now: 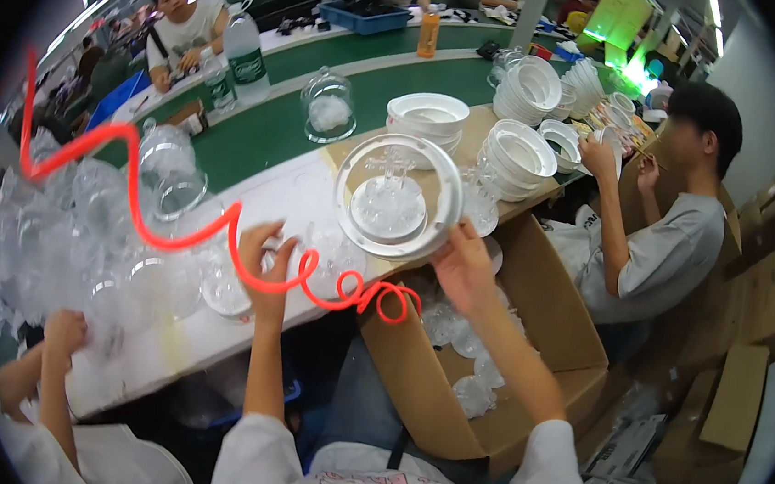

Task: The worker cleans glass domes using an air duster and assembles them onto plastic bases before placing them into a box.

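One white ring [450, 192], frame centre, is pinched by the right hand [466, 260]; the left hand [270, 259] is curled, its hold unclear. Stacked rings [517, 149], upper right of centre, seem unworked; what's finished, I cannot tell.

Got a white ring [450, 201] in the right hand [468, 266], with the left hand [266, 261] near a red coiled tube [166, 243], plus an open cardboard box [556, 298] at near right.
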Available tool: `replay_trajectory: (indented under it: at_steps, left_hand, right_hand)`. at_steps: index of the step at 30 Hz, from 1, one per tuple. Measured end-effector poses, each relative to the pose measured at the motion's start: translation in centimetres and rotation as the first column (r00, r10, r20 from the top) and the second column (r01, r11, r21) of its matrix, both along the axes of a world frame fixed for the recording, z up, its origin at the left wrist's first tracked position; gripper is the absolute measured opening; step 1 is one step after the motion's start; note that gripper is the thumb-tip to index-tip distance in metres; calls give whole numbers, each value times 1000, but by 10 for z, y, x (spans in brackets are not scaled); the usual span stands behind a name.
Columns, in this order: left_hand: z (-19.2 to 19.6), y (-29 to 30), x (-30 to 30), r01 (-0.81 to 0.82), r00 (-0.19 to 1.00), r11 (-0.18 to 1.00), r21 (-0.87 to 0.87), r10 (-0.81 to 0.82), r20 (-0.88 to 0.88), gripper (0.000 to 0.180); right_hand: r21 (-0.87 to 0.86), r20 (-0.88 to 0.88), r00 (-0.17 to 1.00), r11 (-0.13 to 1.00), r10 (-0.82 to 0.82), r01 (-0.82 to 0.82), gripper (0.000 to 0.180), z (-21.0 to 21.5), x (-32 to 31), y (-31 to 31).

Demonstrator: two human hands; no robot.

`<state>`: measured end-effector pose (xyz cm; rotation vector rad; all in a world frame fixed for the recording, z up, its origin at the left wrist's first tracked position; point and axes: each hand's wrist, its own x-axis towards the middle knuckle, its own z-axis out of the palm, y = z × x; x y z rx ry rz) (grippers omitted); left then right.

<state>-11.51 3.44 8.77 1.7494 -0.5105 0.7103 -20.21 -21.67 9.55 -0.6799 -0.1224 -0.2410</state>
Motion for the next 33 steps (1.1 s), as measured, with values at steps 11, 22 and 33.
replay_trajectory:
  at_steps: [11,22,33]
  left_hand:
    - [43,-50,-39,166,983,984,-62,-170,-66,62]
    - [29,18,0,159,984,986,-56,-154,86,59]
    - [0,17,9,72,997,995,63,-71,-13,55]
  right_hand:
    - [-858,288,955,425,-69,290,26,3,23,83]
    - [-932,100,968,-319,230,172,66,5,67,73]
    - [-955,127,984,-285,-128,86,21,0,41,93]
